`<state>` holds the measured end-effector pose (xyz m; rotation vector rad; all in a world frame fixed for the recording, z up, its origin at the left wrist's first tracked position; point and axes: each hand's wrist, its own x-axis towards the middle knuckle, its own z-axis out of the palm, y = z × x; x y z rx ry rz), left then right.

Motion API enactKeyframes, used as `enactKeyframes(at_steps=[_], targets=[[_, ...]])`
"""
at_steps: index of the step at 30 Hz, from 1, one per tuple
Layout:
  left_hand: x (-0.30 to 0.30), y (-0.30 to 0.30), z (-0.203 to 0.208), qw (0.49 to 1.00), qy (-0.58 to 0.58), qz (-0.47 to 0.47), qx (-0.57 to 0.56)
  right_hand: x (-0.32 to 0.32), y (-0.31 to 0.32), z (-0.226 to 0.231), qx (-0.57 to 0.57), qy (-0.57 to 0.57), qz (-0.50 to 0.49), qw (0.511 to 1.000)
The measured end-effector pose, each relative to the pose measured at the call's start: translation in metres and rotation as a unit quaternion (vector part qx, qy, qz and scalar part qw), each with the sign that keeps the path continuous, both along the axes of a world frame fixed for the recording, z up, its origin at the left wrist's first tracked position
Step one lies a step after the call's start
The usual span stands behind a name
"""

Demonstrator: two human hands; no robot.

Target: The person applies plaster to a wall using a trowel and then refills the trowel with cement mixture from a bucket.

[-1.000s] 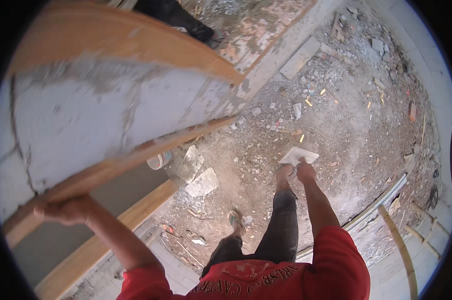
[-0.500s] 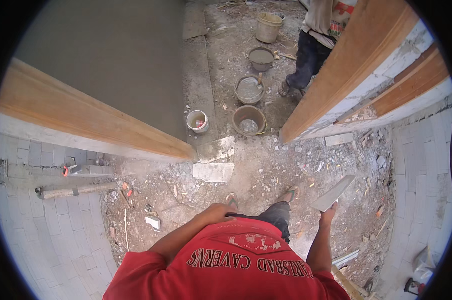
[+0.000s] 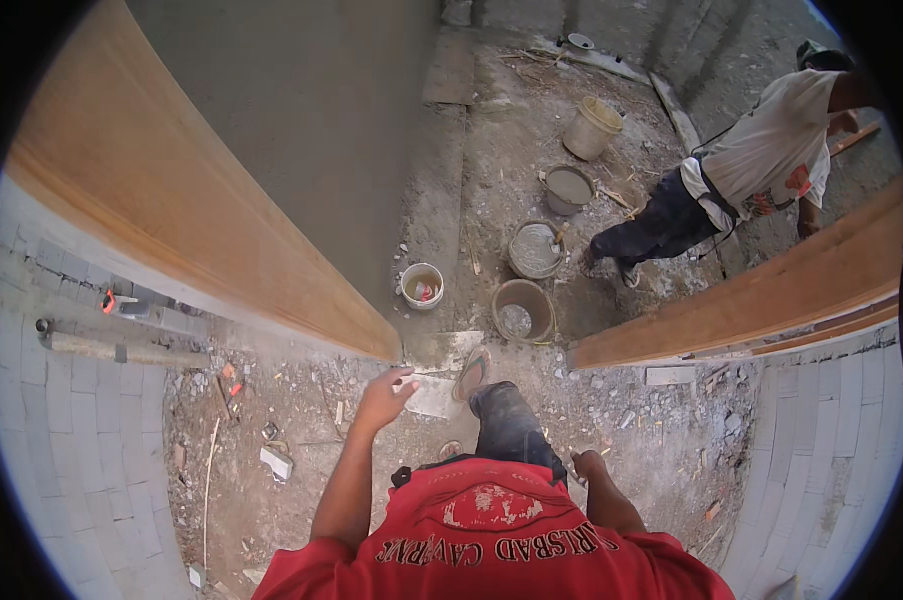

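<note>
My left hand (image 3: pixel 383 399) reaches forward at the left, fingers apart and holding nothing, above a pale flat slab (image 3: pixel 430 396) on the ground. My right hand (image 3: pixel 591 465) is closed low beside my right hip. A thin grey sliver by it fits the edge of the flat plastering trowel (image 3: pixel 577 474); the rest is hidden. Ahead of my forward foot stand a white bucket (image 3: pixel 422 287) with a little in it, a dark bucket (image 3: pixel 524 311), and a tub of grey mix (image 3: pixel 537 249) with a tool in it.
Wooden door frames rise at left (image 3: pixel 222 220) and right (image 3: pixel 752 308). Beyond are a tub of mortar (image 3: pixel 569 189), a pale bucket (image 3: pixel 593 128) and a co-worker (image 3: pixel 742 170) facing away. Rubble covers the ground between block walls. A pipe (image 3: pixel 122 348) and handsaw (image 3: pixel 117 301) lie left.
I have stepped forward toward the doorway. My left hand has left my waist and swung forward, open. My right hand has drawn back to my hip, and the trowel blade has mostly dropped from sight.
</note>
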<state>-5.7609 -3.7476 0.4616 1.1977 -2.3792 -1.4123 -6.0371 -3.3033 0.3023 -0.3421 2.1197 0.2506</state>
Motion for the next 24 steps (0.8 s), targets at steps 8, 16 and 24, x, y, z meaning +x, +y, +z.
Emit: enactKeyframes(at_steps=[8, 16, 24], targets=[[-0.149, -0.046, -0.041, 0.966, 0.016, -0.216, 0.14, -0.14, -0.221, -0.022, -0.064, 0.015, -0.003, 0.998], [-0.154, -0.224, -0.202, 0.953, -0.117, 0.14, 0.24, -0.283, -0.448, 0.021, -0.109, -0.023, 0.108, 0.988], [-0.213, -0.32, -0.238, 0.875, -0.238, 0.145, 0.396, -0.419, -0.602, 0.042, -0.185, -0.016, 0.086, 0.979]])
